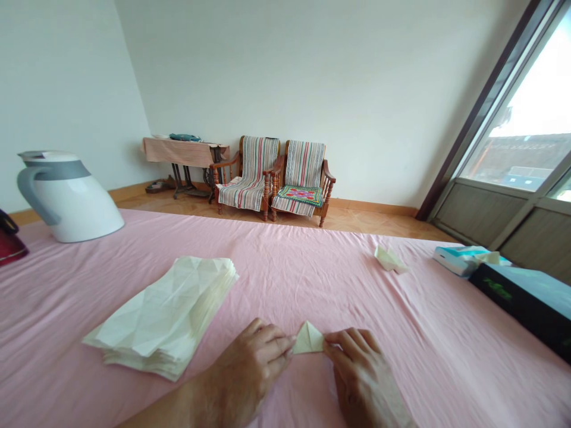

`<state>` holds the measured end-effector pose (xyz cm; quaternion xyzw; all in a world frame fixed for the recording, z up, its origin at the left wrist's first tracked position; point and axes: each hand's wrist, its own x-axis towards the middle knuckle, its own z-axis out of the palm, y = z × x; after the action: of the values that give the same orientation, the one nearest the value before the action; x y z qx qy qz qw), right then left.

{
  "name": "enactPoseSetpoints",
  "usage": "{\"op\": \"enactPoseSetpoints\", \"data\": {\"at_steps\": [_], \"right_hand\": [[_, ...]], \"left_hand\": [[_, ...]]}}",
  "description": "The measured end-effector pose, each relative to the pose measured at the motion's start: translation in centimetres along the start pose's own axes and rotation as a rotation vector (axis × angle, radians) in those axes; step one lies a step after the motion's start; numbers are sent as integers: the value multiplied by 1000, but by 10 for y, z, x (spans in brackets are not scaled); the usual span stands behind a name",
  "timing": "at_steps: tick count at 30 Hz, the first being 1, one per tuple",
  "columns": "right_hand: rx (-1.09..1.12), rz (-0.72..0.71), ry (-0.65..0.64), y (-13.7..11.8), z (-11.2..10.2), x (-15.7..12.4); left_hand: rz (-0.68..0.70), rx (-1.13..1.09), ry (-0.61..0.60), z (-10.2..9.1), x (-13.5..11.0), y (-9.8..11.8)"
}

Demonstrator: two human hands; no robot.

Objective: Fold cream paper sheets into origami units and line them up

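Note:
A small folded piece of cream paper [308, 339] lies on the pink cloth between my two hands. My left hand [252, 371] pinches its left edge with closed fingers. My right hand [363, 377] presses and pinches its right edge, fingers together. A stack of creased cream paper sheets [167, 312] lies to the left of my hands. A finished folded paper shape [389, 260] rests farther away on the right.
The pink cloth [285, 273] covers the table. A white kettle [66, 196] stands at the far left beside a dark red object [9, 241]. A tissue box [466, 260] and a black box [526, 300] lie at the right. Two striped chairs [274, 178] stand by the wall.

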<state>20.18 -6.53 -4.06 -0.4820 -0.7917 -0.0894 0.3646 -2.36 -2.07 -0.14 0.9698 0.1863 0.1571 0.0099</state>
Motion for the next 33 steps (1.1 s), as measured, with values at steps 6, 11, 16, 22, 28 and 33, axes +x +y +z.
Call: {"op": "enactPoseSetpoints", "data": {"at_steps": [6,11,16,22,28,33], "right_hand": [[-8,51,-29,-2,-1,1],[38,122,-96,-3,-6,5],[58,167,-166,1,-5,4],[32,204,-220,3,-2,3],[21,214,-195,2,2,5],[43,230,-172,2,4,7]], "left_hand": [[-75,-115,16,-1,-4,2],[-285,-251,63,-1,1,1],[-379,-241,51,2,11,3],[-309,-264,132,12,15,-2],[-349,-372,172,11,17,-4],[-347,-388,183,12,20,-4]]}}
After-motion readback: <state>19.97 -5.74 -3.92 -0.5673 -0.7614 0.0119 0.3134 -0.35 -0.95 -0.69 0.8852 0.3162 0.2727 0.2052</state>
